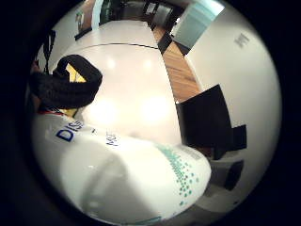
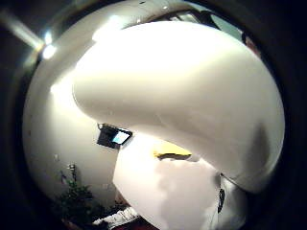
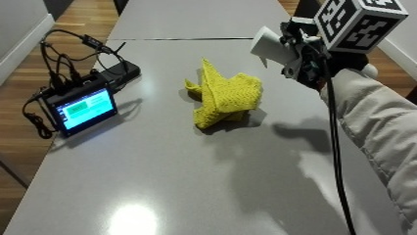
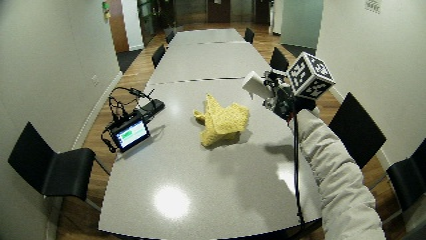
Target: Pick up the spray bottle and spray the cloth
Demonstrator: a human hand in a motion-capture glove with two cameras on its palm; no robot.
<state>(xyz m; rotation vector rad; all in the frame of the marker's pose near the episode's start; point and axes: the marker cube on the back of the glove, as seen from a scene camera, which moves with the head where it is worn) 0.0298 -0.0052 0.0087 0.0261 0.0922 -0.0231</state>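
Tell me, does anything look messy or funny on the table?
Only the yellow cloth: it lies crumpled in a heap on the table, not flat. The gloved hand holds the white spray bottle in the air beside it. Nothing looks spilled.

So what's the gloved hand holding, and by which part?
The right hand holds the spray bottle by its body, lifted above the table.

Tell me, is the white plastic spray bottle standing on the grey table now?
No, the gloved right hand holds the white plastic spray bottle in the air above the grey table.
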